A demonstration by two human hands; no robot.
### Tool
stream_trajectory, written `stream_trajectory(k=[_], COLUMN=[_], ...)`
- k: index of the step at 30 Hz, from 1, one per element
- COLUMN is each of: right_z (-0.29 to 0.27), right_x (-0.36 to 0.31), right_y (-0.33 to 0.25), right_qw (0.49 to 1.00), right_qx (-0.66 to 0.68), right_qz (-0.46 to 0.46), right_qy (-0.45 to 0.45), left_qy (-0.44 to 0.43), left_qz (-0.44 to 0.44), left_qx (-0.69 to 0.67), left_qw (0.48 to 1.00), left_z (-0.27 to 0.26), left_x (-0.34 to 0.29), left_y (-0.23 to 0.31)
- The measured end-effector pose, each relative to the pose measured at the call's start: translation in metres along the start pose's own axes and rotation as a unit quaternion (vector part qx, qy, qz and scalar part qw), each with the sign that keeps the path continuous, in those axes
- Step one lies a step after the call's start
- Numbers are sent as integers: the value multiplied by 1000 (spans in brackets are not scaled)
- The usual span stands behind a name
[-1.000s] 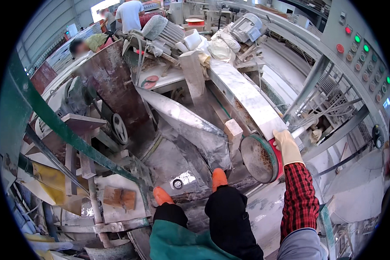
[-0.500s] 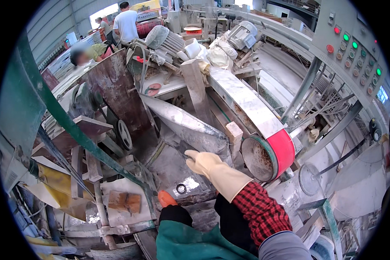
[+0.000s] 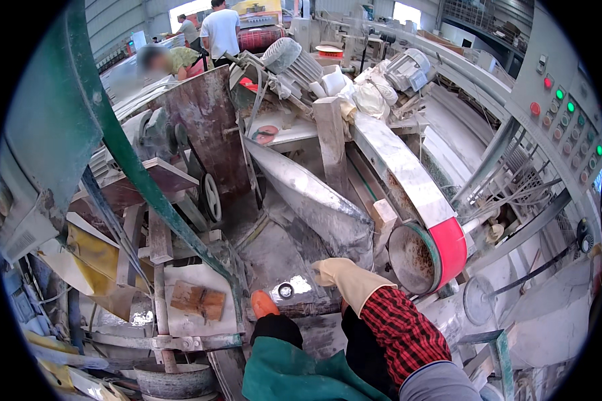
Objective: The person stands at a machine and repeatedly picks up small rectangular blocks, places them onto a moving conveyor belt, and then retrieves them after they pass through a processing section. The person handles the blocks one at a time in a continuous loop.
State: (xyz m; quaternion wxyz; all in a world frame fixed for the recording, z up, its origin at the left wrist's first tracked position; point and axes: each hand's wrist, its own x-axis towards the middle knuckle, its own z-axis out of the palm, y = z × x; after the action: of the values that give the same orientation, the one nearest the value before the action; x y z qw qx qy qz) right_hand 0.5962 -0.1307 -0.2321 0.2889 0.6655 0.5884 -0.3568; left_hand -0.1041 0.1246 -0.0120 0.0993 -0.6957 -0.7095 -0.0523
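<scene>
My right hand (image 3: 339, 275), in a cream rubber glove below a red-and-black checked sleeve, reaches in from the lower right. It hangs above the wet, dusty grey floor; its fingers point left and downward, loosely open, partly hidden by the back of the glove. Nothing shows in its grasp. Just left of the fingertips, a small dark ring (image 3: 285, 291) lies on the floor. Beyond the hand leans a grey, dust-covered trough-like sheet (image 3: 314, 194). To its right is a belt machine with a pale belt (image 3: 408, 174) and a red end section (image 3: 449, 248). My left hand is out of view.
A green curved metal bar (image 3: 157, 200) crosses the left side. A spoked wheel (image 3: 211, 198) stands beyond it. At the right is a control panel (image 3: 558, 110) with lit buttons. Two motors sit at the back, and several people are behind. My orange boot (image 3: 264, 304) is below.
My right hand has drawn lower and slightly right, its fingers now tipped further down. My view has shifted left, so the machinery sits further right in the picture.
</scene>
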Motion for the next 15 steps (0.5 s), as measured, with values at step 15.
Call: stream_trajectory(k=[15], right_z=[-47], right_x=[-73], right_y=[-31], right_qw=[992], right_qx=[66], right_qz=[94], right_qy=[-48], left_qy=[-3], left_qz=[-33], left_qx=[-3], left_qw=[999], left_z=[-7], left_x=[-4], left_y=[8])
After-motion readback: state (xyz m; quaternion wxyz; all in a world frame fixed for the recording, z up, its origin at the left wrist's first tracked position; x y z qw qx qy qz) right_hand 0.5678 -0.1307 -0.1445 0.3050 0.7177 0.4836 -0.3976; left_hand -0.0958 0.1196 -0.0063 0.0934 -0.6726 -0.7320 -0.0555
